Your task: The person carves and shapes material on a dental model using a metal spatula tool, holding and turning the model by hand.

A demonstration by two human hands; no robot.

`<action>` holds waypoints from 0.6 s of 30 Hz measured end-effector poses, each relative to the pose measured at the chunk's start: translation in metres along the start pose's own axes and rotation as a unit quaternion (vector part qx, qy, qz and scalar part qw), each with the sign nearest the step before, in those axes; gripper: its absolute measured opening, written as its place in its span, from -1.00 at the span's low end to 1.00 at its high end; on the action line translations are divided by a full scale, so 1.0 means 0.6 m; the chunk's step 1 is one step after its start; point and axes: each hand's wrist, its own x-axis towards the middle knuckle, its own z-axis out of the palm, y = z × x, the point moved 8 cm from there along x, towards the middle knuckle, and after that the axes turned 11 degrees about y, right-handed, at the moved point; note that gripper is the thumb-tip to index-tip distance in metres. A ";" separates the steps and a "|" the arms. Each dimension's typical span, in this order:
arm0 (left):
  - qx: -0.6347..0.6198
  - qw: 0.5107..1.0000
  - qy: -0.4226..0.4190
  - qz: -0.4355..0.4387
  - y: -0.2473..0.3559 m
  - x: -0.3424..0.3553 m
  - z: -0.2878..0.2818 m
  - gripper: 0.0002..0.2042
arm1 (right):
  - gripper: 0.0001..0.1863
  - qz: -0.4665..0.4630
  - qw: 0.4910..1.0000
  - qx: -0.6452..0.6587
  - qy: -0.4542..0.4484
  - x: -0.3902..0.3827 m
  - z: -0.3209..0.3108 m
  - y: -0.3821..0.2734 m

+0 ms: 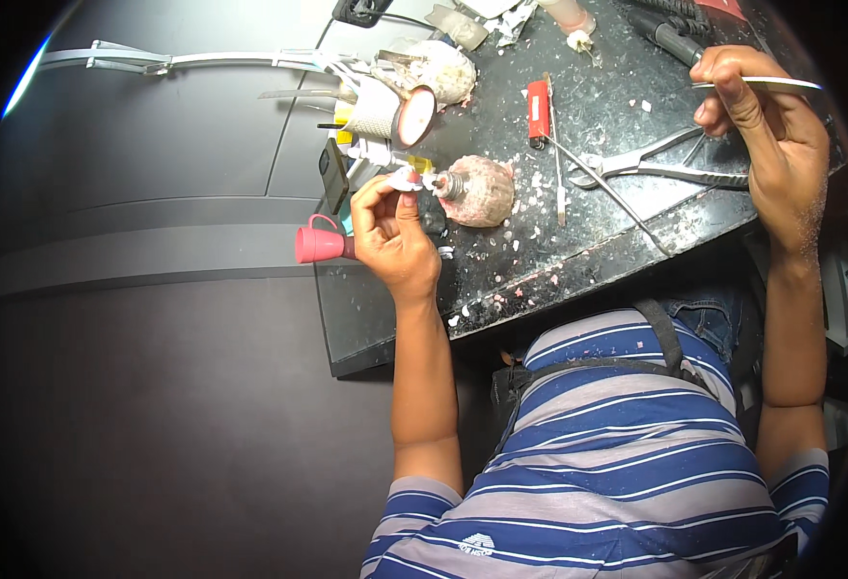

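My left hand pinches a small white-and-pink piece between thumb and fingers, just left of a round lump of pale pinkish material with a metal fitting on its near left side. At the upper right, my right hand grips a thin, flat, pale tool held roughly level above the bench. Below and left of that hand lie metal pliers, a long thin rod and a red-handled tool beside a slim metal instrument.
The dark bench carries white scraps. A pink cup stands at its left edge. Behind are a perforated holder, another crusted lump, a lamp arm, a container and a dark cylindrical handpiece.
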 end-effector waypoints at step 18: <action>0.192 0.970 -0.015 0.146 0.025 -0.008 0.000 -0.84 | -0.76 -0.010 1.000 -0.008 -0.011 0.000 0.005 -0.001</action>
